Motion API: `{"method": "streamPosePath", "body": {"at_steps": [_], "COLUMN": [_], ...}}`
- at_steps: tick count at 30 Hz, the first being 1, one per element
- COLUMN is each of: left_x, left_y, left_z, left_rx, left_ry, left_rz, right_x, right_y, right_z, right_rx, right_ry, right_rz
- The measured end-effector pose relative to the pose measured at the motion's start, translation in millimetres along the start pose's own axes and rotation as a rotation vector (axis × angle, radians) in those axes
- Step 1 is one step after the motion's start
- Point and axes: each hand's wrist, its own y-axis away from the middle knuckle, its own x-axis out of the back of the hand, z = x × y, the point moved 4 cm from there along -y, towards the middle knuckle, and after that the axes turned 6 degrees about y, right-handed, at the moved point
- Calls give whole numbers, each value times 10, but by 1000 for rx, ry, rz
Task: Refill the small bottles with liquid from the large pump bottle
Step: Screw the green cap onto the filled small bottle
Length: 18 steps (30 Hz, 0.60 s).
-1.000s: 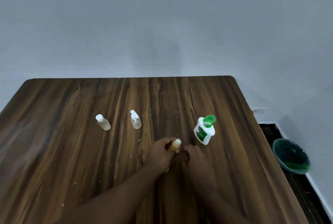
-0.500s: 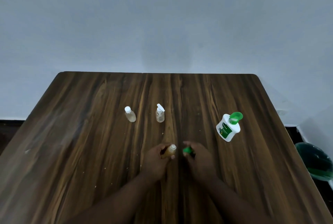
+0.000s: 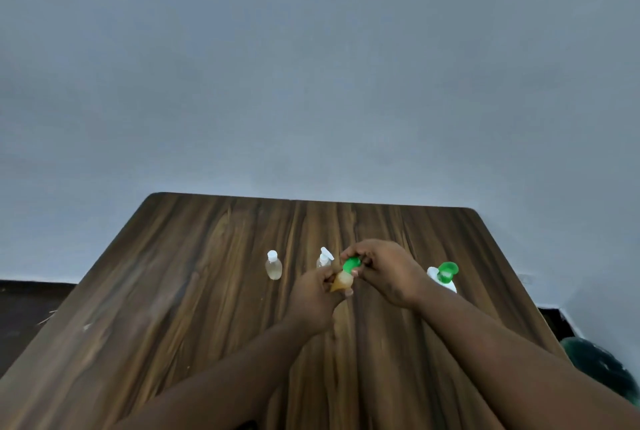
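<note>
Left hand [image 3: 313,294] grips amber bottle [image 3: 341,281]; right hand [image 3: 384,272] pinches green cap [image 3: 350,264], hiding spray bottle [image 3: 325,257].

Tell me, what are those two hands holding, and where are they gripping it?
The left hand grips a small amber bottle around its body. The right hand pinches the green cap at the bottle's top with its fingertips.

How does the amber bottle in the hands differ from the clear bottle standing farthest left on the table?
The amber bottle is held tilted above the table by the left hand; the clear bottle stands upright, untouched. The amber bottle's cap is green, under the right hand; the clear bottle's is white. Both are small.
</note>
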Motion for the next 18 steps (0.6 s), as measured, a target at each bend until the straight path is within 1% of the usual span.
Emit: {"method": "streamPosePath", "body": {"at_steps": [3,8,13,14,16,18], "left_x": [105,195,222,223,238,258], "left_y": [25,6,-13,-20,-41,-66], "left_z": [195,468,662,688,746,799], "left_rx": [-53,-129,-107,-101,-107,-127], "left_ry": [0,-83,-47,-31,-13,8], "left_rz": [28,48,52,46,45,47], "right_x": [158,340,551,601,744,889], "right_y": [-13,-61,-174,-192,-191,-185], "right_z": [-158,-476,-512,-521,-584,-655], "right_rx": [41,129,-21,-27,10,120], "right_ry": [85,266,452,451,327,245], "right_rz": [4,-29,-4,8,-6,-114]}}
